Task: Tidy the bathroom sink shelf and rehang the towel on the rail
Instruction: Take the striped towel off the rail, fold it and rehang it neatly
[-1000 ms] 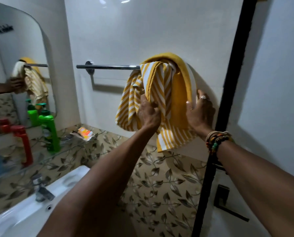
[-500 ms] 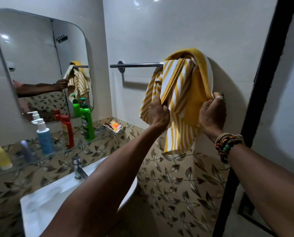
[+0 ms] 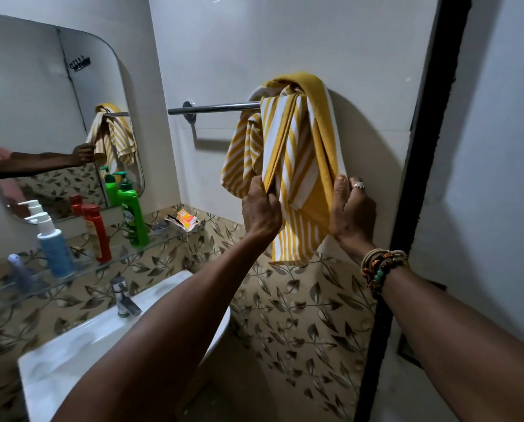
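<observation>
The yellow-and-white striped towel hangs bunched over the right end of the chrome rail, directly above both hands. The rail's right end and its bracket are hidden under the cloth, and how the folds lie behind the front layer cannot be made out. The left hand pinches a folded striped edge between thumb and fingers. The right hand, ringed and with bead bracelets at the wrist, holds the plain yellow side, fingers curled around its edge against the white wall.

Below and left of the left forearm sits the white sink with its tap. Farther left, a glass shelf carries a green bottle, a red bottle, a blue pump bottle and a small orange packet; objects at its left end are blurred and cut off. Above it a mirror reflects arm and towel. Leaf-patterned tiles run beneath the hands, a black frame right of them.
</observation>
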Demonstrator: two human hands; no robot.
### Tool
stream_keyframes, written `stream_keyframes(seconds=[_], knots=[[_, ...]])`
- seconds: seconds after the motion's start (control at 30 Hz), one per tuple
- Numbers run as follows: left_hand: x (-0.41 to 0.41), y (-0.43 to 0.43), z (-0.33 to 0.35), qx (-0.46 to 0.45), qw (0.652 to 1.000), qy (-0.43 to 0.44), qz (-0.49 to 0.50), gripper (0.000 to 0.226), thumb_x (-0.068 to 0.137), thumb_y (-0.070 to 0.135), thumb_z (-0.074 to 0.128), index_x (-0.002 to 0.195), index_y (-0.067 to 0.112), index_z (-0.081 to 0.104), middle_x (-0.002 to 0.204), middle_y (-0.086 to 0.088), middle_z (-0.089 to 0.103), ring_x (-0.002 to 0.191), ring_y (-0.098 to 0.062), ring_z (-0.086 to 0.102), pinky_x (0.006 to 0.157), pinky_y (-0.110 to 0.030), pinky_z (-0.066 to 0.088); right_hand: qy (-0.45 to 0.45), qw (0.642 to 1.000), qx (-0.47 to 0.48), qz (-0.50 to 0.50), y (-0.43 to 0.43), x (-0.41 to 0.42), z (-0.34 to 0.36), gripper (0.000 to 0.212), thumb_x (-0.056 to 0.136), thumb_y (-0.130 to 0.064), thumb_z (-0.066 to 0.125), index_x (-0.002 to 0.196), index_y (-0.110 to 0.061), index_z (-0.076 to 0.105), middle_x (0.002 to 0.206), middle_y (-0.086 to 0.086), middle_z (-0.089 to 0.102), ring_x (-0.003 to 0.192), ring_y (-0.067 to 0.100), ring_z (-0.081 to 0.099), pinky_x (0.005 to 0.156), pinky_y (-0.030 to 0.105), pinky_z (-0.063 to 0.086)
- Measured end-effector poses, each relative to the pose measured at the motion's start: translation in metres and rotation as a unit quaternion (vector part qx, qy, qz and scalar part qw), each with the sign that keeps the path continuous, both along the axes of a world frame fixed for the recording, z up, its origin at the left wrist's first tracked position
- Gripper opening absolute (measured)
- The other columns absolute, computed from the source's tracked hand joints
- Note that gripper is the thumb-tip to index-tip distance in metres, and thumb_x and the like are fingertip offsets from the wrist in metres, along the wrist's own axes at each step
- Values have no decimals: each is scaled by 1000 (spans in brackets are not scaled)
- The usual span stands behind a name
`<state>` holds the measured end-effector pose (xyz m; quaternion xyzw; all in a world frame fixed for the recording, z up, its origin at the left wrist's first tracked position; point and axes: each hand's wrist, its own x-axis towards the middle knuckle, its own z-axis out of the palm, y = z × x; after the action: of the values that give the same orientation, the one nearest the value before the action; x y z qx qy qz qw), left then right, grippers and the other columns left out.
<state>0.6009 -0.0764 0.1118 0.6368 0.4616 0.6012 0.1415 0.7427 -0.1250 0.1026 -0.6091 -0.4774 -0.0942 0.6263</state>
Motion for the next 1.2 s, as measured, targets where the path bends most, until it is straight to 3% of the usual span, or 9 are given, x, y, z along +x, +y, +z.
stream_keyframes(seconds=[0.1,0.23,0.37,0.63,0.73,0.87,1.0,1.1,1.2], knots=[[1,-1,-9,-24,999,6,21,24,91,8,41,113,11,50,82,-4,56,66,-20,51,52,-24,33,-14,1000,-4,-6,-1,0,-5,37,104,-45,35,96,-15,56,88,13,68,82,36,66,64,30,36],[1,-4,-25,-26,999,-12,17,35,94,26,48,127,17,45,109,-7,59,97,-27,57,80,-39,47,-36,999,-6,-3,-2,-4,-9,42,102,-43,44,121,-8,58,104,22,71,95,42,67,74,40,51],[6,-8,-29,26,997,32,58,67,90,53,54,144,19,33,137,-6,39,125,-24,37,104,-41,30,-40,999,-6,-13,-5,-8,-12,41,99,-41,52,122,-8,58,105,21,72,96,42,67,74,38,51],[21,-18,19,84,995,43,-23,54,82,72,48,107,28,64,119,-1,49,118,-20,42,92,-31,22,-114,990,-82,-18,-25,-18,-14,42,103,-46,39,119,-10,51,96,21,70,86,42,67,66,40,46],[22,-25,32,53,993,47,-93,61,76,76,54,110,25,59,111,2,50,109,-20,50,94,-37,40,-146,984,-105,-12,-37,-30,-13,34,104,-40,38,117,-10,48,94,23,69,80,43,67,62,36,43],[12,-32,45,-2,993,16,-120,68,76,64,66,123,18,51,108,-1,59,101,-19,57,87,-37,50,-249,962,-107,-21,-43,-51,-16,30,105,-27,40,128,-10,49,103,20,66,78,40,66,58,31,34],[0,-39,47,10,986,63,-154,36,91,38,59,115,12,54,94,1,57,87,-19,56,73,-30,41,-311,933,-164,-74,-50,-62,-18,47,102,-34,24,141,-17,45,115,11,61,82,33,63,59,31,28],[-10,-40,44,1,982,102,-160,19,96,32,51,102,15,46,87,-1,52,78,-20,50,67,-31,35,-261,951,-164,-30,-56,-66,-20,47,102,-42,23,133,-19,49,110,14,63,83,38,62,61,34,32],[-26,-38,28,38,965,177,-190,20,98,32,48,99,12,44,85,-5,54,73,-23,49,63,-32,31,-131,978,-160,16,-61,-66,-30,45,98,-58,23,96,-25,53,95,16,69,85,39,63,66,37,40]])
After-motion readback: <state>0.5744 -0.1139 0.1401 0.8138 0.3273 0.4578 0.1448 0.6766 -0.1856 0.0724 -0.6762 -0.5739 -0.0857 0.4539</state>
